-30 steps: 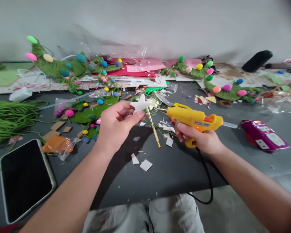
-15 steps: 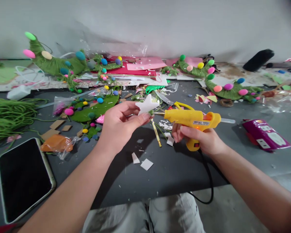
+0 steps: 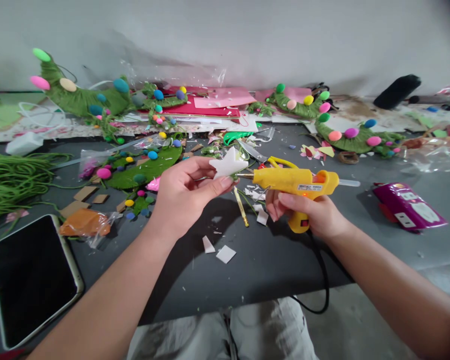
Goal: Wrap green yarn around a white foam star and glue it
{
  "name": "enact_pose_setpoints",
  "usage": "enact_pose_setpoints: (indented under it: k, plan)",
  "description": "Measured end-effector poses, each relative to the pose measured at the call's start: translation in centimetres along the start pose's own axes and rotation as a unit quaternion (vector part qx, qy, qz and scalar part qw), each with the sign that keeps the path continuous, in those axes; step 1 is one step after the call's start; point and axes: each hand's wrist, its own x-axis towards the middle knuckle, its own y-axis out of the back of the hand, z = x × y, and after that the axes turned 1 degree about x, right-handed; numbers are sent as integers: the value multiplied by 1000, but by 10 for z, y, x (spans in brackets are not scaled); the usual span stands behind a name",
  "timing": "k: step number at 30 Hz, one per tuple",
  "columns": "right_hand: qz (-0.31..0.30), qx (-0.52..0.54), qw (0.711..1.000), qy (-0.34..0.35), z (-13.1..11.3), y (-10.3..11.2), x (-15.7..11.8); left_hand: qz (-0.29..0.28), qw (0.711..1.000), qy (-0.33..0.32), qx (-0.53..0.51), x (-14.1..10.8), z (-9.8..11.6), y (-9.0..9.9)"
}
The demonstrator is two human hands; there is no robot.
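- A white star (image 3: 229,162) is pinched between thumb and fingers of the left hand (image 3: 183,195); a yellow glue gun (image 3: 285,177) is gripped by the right hand (image 3: 315,210).
- The star is held above the left thumb, beside the nozzle (image 3: 247,175).
- Its lower edge is partly covered; nozzle contact cannot be told.

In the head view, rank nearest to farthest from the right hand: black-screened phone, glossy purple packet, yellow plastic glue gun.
1. Yellow plastic glue gun, gripped in the right hand.
2. Glossy purple packet, on the right.
3. Black-screened phone, far left.
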Motion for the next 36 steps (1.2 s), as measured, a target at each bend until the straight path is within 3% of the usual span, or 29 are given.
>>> enact_pose_setpoints:
  k: [9, 18, 28, 36]
  plan:
    - [24, -24, 999, -17, -6, -6, -1, -2, 1000, -12, 10, 0, -1, 1]
    - [81, -130, 988, 11, -4, -12, -8, 5, 1000, -17, 18, 0, 0, 0]
    - [55, -216, 974, 51, -3, -9, -11, 12, 1000, -8, 5, 0, 1, -3]
    - [36, -339, 932, 124, -9, -10, -6, 15, 1000, -11, 9, 1, -2, -1]
